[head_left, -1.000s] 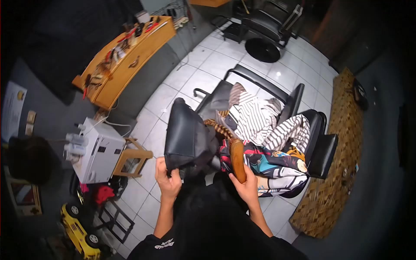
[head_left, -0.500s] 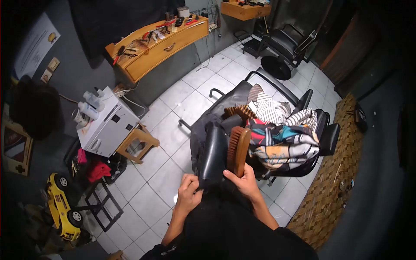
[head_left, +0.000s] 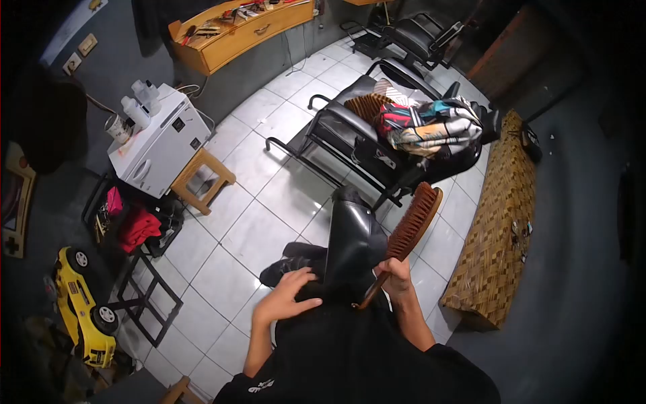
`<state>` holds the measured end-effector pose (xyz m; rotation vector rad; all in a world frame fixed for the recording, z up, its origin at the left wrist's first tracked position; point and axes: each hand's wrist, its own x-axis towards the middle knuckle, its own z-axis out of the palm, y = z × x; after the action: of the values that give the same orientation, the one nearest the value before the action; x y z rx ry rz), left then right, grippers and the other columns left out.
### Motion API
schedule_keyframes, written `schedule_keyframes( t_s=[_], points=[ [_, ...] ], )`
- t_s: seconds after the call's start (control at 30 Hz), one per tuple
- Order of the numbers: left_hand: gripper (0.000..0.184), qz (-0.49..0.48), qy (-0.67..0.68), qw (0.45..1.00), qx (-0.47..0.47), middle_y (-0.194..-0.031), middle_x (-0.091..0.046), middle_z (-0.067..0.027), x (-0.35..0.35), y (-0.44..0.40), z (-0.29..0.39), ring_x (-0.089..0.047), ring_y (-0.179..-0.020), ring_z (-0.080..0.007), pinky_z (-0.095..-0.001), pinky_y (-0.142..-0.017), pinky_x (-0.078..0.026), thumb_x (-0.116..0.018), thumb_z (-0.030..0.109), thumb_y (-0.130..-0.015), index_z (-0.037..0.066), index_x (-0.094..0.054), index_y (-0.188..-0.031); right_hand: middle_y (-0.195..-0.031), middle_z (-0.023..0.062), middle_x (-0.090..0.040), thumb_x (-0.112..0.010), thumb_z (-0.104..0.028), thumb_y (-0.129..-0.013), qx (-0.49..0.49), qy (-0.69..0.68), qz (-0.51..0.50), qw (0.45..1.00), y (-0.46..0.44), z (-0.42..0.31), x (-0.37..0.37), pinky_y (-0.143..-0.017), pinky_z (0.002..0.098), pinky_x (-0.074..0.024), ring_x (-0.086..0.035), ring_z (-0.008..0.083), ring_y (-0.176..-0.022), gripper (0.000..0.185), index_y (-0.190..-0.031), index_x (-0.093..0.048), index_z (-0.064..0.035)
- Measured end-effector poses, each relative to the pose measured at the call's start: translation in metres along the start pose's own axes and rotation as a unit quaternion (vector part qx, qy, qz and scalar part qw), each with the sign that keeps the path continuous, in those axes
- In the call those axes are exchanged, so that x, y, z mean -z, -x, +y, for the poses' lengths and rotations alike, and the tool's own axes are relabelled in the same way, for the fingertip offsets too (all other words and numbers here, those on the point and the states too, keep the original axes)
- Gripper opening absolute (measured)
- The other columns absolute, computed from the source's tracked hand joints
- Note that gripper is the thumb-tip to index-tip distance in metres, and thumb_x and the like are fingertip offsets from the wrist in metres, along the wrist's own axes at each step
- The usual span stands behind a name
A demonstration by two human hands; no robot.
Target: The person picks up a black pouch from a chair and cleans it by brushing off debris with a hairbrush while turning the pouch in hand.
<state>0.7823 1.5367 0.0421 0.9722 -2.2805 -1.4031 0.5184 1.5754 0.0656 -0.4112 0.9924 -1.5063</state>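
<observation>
My right hand (head_left: 397, 277) is closed around the handle of a wooden brush (head_left: 412, 222). Its reddish-brown bristles point up and left, and the end of the handle sticks out below my fist. Left of the brush is a glossy black leather-like piece (head_left: 355, 244) whose kind I cannot make out; its lower end is hidden by my dark clothing. My left hand (head_left: 288, 299) is open, fingers spread and thumb apart, near the left side of that piece. Whether it touches the piece I cannot tell. Just beyond those fingers shows a dark shoe (head_left: 279, 271).
A black barber chair (head_left: 336, 135) ahead bears a heap of patterned cloth (head_left: 431, 128). On the left, a white cabinet (head_left: 165, 145) stands on a wooden stool (head_left: 202, 182). A yellow toy car (head_left: 81, 303) lies lower left. A woven box (head_left: 494, 229) is at right.
My left hand has gone from closed at the black piece to open with spread fingers. The brush has shifted right and tilted, bristles now showing more. The view has moved; the chair appears farther off.
</observation>
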Motion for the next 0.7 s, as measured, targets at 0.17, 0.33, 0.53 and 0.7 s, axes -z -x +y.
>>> schedule_keyframes(
  t_s=[0.17,0.33,0.53,0.7],
  points=[
    [0.057,0.130,0.225,0.961,0.092,-0.129,-0.047,-0.0157,0.022,0.017,0.030,-0.047,-0.112,-0.0237,-0.0354,-0.096,-0.037,-0.061,0.028,-0.086,0.004,-0.037,-0.132,-0.071,0.0026,-0.050,-0.052,0.001,-0.052,-0.017,0.029,-0.063,0.997,0.061,0.014,0.024,-0.048,0.0244,-0.0362,-0.048,0.0132,-0.058,0.046,-0.098,-0.050,-0.0001],
    [0.067,0.071,0.142,0.986,-0.058,-0.126,-0.050,-0.0146,0.001,0.019,0.050,-0.054,-0.102,-0.0166,-0.0289,-0.091,-0.041,-0.061,0.038,-0.086,0.001,-0.035,-0.134,-0.076,0.0023,-0.053,-0.057,-0.002,-0.050,0.004,0.176,-0.104,0.979,0.124,0.008,0.010,-0.054,0.0252,-0.0384,-0.052,0.0150,-0.068,0.056,-0.106,-0.051,0.0004],
    [0.065,0.028,0.448,0.893,-0.039,-0.114,-0.054,-0.0107,-0.081,0.057,0.091,-0.051,-0.107,-0.0156,-0.0276,-0.094,-0.038,-0.070,0.016,-0.079,0.000,-0.037,-0.132,-0.076,-0.0003,-0.050,-0.056,-0.003,-0.058,-0.037,0.146,-0.128,0.980,0.206,0.014,0.046,-0.060,0.0201,-0.0373,-0.049,0.0087,-0.068,0.047,-0.105,-0.053,-0.0026],
    [0.046,0.056,0.204,0.977,-0.009,-0.105,-0.060,-0.0111,-0.157,0.109,0.107,-0.058,-0.096,-0.0167,-0.0269,-0.084,-0.044,-0.068,0.011,-0.080,0.003,-0.049,-0.121,-0.077,-0.0018,-0.047,-0.060,-0.006,-0.066,-0.039,0.079,-0.001,0.996,0.271,0.048,0.072,-0.058,0.0235,-0.0373,-0.047,0.0079,-0.068,0.042,-0.107,-0.054,-0.0026]
  ],
)
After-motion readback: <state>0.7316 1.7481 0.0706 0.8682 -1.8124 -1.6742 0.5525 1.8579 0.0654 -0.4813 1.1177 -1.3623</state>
